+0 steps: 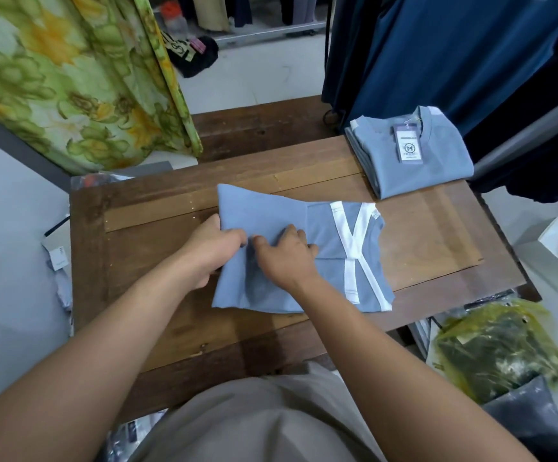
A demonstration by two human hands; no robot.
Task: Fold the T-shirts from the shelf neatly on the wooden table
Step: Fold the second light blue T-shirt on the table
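Mid-fold on one grey-blue T-shirt (324,228), flat in the middle of the wooden counter (434,235), sleeves already turned in so that the white trim (357,238) crosses on top at the right end.

Grips the doubled cloth at the shirt's left end with the left hand (209,250), fingers (234,235) curled round the edge of the raised flap. Bears on the middle of the shirt with the right hand (286,260), just beside the left; fingers bent, tips down on the fabric. Cannot tell whether that is a pinch or only a press.

Reads as the crosswise fold: hem end lifted at the left, about to go over toward the collar end at the right. Judged well along for this shirt, not finished.

Next move likely calls for carrying the flap across to the right, squaring its edges over the trim end, then smoothing flat. Probably needs the right hand to hold the crease line steady, or clear out before the flap lands.

Notes a stack of folded T-shirts (414,175) of the same colour on the far right corner, well apart, a hang tag (408,145) on top. Presumably the destination for this one.

Floral curtain (71,78) beyond the far left corner; dark blue garments (454,55) hanging behind the stack.
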